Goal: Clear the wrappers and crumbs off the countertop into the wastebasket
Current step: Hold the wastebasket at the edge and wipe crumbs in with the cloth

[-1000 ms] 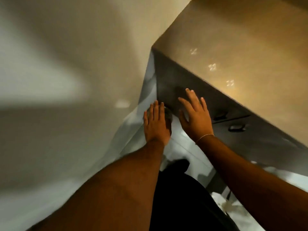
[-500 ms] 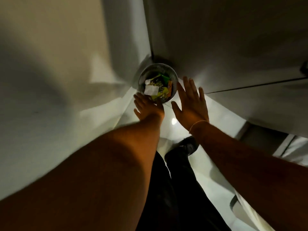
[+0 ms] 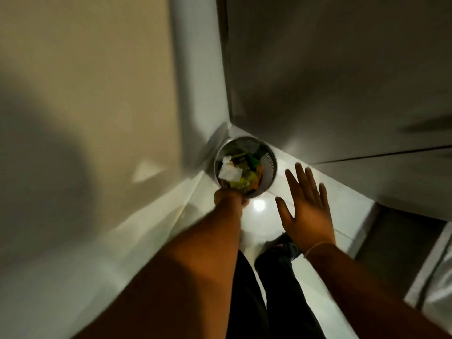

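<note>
A round metal mesh wastebasket [image 3: 269, 160] stands on the floor in the corner between wall and cabinet. Inside it lie wrappers [image 3: 241, 179]: a white paper with green, yellow and orange pieces. My left hand [image 3: 231, 198] is at the basket's near rim, its fingers curled over the edge and mostly hidden behind the wrist. My right hand [image 3: 305, 211] hovers flat to the right of the basket with fingers spread and nothing in it. The countertop is out of view.
A pale wall [image 3: 85, 118] rises on the left and grey cabinet fronts [image 3: 342, 81] on the right, closing in the corner. The glossy white floor [image 3: 259, 205] shows a light reflection. My dark trouser legs and one shoe [image 3: 288, 248] are below.
The view has dropped from the countertop edge to the basket on the floor. My left hand has lowered from above the basket onto its near rim. My right hand has drifted right, still spread.
</note>
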A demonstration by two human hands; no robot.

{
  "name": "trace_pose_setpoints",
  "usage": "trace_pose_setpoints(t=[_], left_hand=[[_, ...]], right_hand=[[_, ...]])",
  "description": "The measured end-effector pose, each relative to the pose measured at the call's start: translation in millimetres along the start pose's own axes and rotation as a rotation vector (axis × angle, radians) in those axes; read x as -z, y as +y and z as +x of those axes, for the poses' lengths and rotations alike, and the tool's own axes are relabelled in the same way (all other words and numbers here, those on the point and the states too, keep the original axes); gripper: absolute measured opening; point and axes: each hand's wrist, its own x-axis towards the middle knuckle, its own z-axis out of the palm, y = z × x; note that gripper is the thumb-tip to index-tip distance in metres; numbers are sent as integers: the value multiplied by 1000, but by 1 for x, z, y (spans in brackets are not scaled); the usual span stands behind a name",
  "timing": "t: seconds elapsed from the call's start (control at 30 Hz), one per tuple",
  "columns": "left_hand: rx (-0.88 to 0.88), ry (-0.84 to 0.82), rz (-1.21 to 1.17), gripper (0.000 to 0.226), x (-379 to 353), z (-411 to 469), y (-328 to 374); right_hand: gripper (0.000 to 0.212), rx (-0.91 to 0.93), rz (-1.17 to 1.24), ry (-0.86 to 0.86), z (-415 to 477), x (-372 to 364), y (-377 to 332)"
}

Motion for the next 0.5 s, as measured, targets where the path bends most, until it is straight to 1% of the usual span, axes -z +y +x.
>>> trace_pose_setpoints(t=[0.1,0.13,0.17,0.2,0.27,0.3,0.37,0.43,0.5], left_hand=[[-12,71,87,24,32,-37,-16],[-35,81,158,33,44,-47,-23],[-39,83,261,37,55,-64,-27],[-62,84,336,34,66,-81,-34],[-118,66,379,23,81,-138,-34],[-161,73,406,22,84,-184,-24],[-215,48,455,28,92,-248,-12],[-254,-3,522,33,96,-278,-13],[-328,2,645,44,96,-314,-6]], right_hand=[[68,-69,70,15,-23,37,-23],[67,-82,98,26,-31,53,-33],[66,-83,122,36,-39,71,-42],[66,-79,133,44,-48,90,-51],[65,-52,123,42,-64,124,-67],[65,-34,117,43,-73,142,-74],[64,10,118,43,-92,173,-86],[64,41,139,52,-111,202,-95],[64,52,204,111,-130,237,-103]])
